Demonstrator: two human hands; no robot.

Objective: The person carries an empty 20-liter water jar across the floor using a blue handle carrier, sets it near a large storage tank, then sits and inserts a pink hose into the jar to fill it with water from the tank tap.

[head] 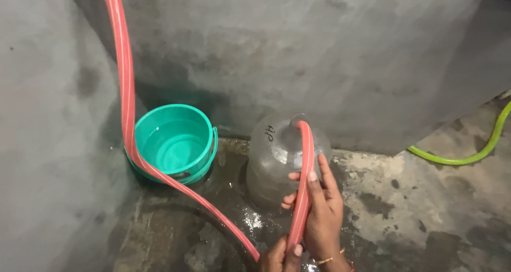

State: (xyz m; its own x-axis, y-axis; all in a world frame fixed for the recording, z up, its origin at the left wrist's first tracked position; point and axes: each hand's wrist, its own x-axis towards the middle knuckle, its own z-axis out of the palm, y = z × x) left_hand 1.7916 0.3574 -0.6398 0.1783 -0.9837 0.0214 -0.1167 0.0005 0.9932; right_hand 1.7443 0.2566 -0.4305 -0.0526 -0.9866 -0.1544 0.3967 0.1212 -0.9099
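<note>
A red striped hose (126,80) comes down from the upper left, passes in front of a green bucket (175,141), loops low and rises into the mouth of a clear plastic water jug (269,160). My right hand (322,210) is closed around the hose just below the jug's neck, thumb on top, with a thin bangle on the wrist. At the bottom edge, my left hand (280,257) grips the same hose lower down. The jug stands upright on the wet floor, and the bucket holds some water.
Rough grey concrete walls (330,53) close in the corner at the back and left. The floor (404,208) is wet, stained concrete. A light green hose (468,157) lies curved along the floor at the right.
</note>
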